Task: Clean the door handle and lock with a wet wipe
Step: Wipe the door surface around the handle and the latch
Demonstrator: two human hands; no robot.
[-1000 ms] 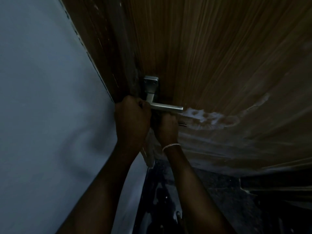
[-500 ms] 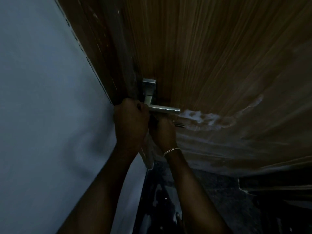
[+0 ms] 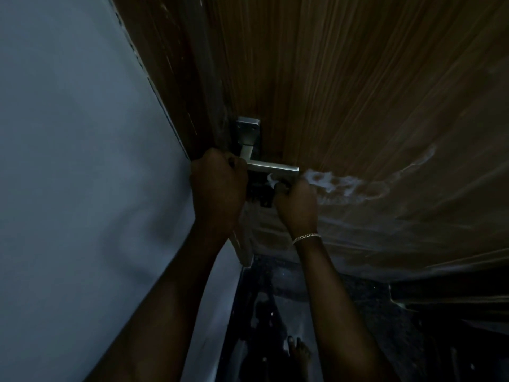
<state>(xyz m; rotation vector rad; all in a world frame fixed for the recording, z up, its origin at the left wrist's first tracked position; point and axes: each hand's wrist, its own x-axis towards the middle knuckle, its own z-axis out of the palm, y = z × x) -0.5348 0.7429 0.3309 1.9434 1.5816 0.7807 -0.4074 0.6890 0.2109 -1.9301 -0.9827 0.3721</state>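
A silver lever door handle (image 3: 271,167) on a square plate (image 3: 248,132) sits at the left edge of a brown wooden door (image 3: 344,84). My left hand (image 3: 217,186) is closed around the door's edge beside the base of the handle. My right hand (image 3: 297,205), with a bracelet on its wrist, is just under the lever and pinches a small white wet wipe (image 3: 272,181) against the dark lock area (image 3: 260,193). The lock itself is mostly in shadow and hidden by my hands.
A pale grey wall (image 3: 82,175) fills the left side. Clear plastic film (image 3: 385,216) with white smears covers the door's lower half. Dark glossy floor (image 3: 275,312) lies below, and a bare foot (image 3: 298,350) shows there. The scene is dim.
My right hand has shifted to the right and slightly down from under the handle, exposing the white wipe between my fingers. My left hand has stayed on the door edge.
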